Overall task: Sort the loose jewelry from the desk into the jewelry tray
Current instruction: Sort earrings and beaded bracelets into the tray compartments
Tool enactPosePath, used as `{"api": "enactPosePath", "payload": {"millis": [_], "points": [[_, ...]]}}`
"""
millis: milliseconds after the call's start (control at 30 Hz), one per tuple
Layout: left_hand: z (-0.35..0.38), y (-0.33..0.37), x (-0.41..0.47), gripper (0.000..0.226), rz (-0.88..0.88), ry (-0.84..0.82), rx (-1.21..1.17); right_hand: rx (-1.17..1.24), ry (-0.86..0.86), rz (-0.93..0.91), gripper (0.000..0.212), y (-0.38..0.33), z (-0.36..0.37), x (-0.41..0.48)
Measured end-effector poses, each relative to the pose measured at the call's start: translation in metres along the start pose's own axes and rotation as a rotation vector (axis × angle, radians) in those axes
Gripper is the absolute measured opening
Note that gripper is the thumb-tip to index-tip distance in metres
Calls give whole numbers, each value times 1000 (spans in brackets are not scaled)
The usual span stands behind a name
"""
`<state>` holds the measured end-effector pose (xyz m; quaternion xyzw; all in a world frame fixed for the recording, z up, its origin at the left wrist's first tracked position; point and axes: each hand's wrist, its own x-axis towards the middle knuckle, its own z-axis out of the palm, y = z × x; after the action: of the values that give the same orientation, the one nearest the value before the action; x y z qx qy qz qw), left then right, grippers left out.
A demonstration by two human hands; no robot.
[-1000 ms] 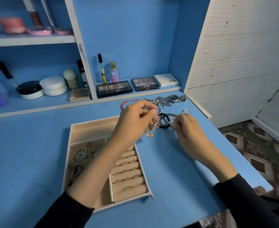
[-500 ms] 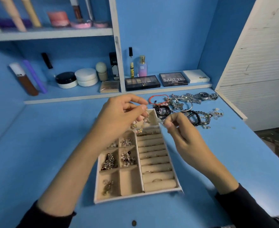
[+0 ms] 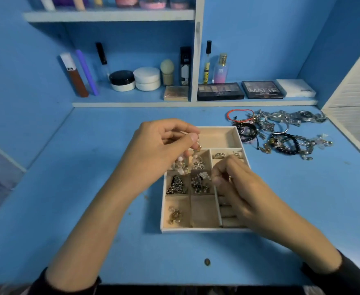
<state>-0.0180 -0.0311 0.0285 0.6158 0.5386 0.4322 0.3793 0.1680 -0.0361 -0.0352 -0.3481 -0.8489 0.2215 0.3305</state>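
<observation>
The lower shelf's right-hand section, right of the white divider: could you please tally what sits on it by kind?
Eyeshadow palettes: 2
Perfume bottle: 1
Slim tube with black cap: 1
White box: 1
Total: 5

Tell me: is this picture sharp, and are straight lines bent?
Head view: dim, bluish light; the top shelf is blurred; the left hand, pinching a dangling chain, and the right hand look slightly soft; the white door has a bending edge.
</observation>
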Motion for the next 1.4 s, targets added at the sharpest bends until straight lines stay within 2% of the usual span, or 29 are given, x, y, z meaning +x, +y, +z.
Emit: {"api": "enactPosePath", "payload": {"millis": [267,433,667,767,900,1100,1267,1400], "points": [[-5,1,-4,11,14,38,-35,-248,25,-62,13,4,9,10],[-6,0,-4,11,12,58,-55,-264,21,-94,14,3,8,12],[-3,-8,-2,10,8,135,-110,-5,68,89,9,6,3,21],[-1,-11,-3,10,7,175,-133,126,0,126,12,-1,-3,22],[-2,-13,-1,9,3,207,-152,72,-114,-7,15,-17,0,16],[-2,-15,0,8,4,210,-172,-157,-221,-172,11,-28,13,9],[-1,-15,0,9,6,204,-160,-345,-253,-221,13,-26,28,4],[-1,-13,0,10,7,185,-153,-315,-244,-228,17,-25,26,5]]}}
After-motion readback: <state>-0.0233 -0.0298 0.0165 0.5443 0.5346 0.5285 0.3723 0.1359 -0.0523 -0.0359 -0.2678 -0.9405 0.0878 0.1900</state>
